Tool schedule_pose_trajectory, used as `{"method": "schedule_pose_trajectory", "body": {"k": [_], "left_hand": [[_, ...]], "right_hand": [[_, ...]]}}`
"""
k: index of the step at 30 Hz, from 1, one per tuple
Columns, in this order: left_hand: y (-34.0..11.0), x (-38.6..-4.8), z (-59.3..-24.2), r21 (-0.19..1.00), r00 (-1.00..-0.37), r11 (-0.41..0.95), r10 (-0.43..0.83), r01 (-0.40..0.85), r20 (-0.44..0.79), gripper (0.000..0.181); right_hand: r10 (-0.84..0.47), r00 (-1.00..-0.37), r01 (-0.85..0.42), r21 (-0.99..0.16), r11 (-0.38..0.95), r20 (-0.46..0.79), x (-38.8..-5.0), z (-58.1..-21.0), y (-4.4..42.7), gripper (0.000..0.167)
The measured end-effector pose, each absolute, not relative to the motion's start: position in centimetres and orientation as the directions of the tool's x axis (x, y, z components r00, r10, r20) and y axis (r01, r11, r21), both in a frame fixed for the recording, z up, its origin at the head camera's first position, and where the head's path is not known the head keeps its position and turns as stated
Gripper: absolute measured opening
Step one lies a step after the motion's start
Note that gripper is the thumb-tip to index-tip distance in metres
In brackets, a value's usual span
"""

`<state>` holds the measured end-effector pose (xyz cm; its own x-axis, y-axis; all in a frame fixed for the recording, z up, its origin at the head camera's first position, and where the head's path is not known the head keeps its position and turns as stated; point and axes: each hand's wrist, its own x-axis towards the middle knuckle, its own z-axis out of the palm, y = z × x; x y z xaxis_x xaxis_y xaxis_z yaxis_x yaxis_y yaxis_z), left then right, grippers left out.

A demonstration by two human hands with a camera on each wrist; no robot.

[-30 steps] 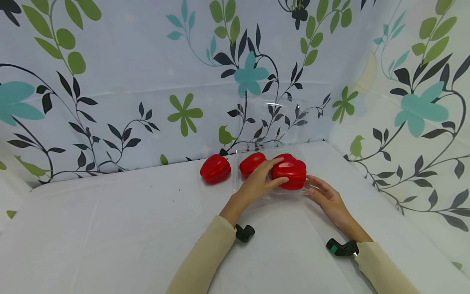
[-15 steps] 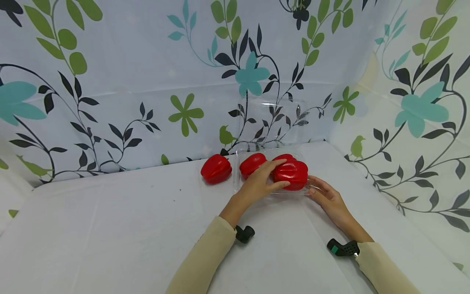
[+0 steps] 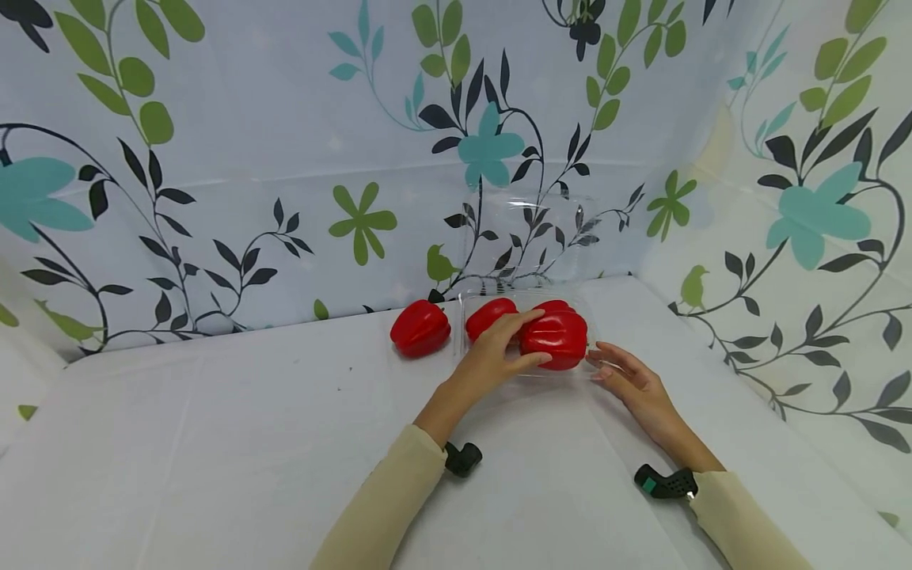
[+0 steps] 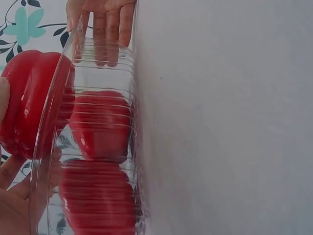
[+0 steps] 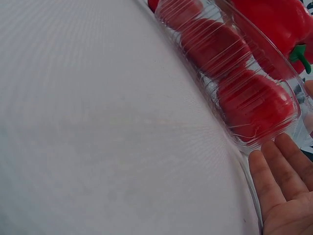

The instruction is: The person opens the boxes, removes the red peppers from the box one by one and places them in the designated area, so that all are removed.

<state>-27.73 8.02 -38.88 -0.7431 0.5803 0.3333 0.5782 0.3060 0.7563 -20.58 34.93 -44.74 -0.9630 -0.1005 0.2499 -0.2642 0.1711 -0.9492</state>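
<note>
A red bell pepper (image 3: 554,340) with a green stem is in my left hand (image 3: 492,356), its fingers and thumb round the near side. It hangs tilted over the right part of a clear plastic clamshell box (image 3: 461,313). Behind the box's ribbed wall (image 4: 124,73), red peppers show in the left wrist view, including a nearer pepper (image 4: 98,196) and a farther pepper (image 4: 100,125). At the box's right end, my right hand (image 3: 634,388) touches the plastic with nearly straight fingers (image 5: 288,171); how firmly cannot be told.
Another red bell pepper (image 3: 420,328) lies on the white cloth-covered table (image 3: 249,443), just left of the box. The box's clear lid (image 3: 527,229) stands up against the leaf-patterned backdrop (image 3: 285,158). A similar patterned sheet (image 3: 805,261) hangs on the right.
The left hand and its bell pepper have shifted slightly left over the box, and the left forearm has moved left. My right hand stays at the box's right end.
</note>
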Motion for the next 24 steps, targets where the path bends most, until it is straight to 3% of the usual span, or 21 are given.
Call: {"method": "schedule_pose_trajectory", "body": {"k": [10, 24], "left_hand": [[7.0, -27.9, -39.3, 0.769, -0.729, 0.244, 0.570, 0.591, 0.380, 0.066], [5.9, -27.9, -39.3, 0.795, -0.751, 0.247, 0.560, 0.554, 0.349, 0.066]], "right_hand": [[-0.108, -0.965, -0.257, -0.948, 0.186, 0.241, -20.6, -44.8, 34.8, 0.047], [-0.087, -0.972, -0.230, -0.954, 0.193, 0.217, -20.5, -44.7, 34.9, 0.049]]}}
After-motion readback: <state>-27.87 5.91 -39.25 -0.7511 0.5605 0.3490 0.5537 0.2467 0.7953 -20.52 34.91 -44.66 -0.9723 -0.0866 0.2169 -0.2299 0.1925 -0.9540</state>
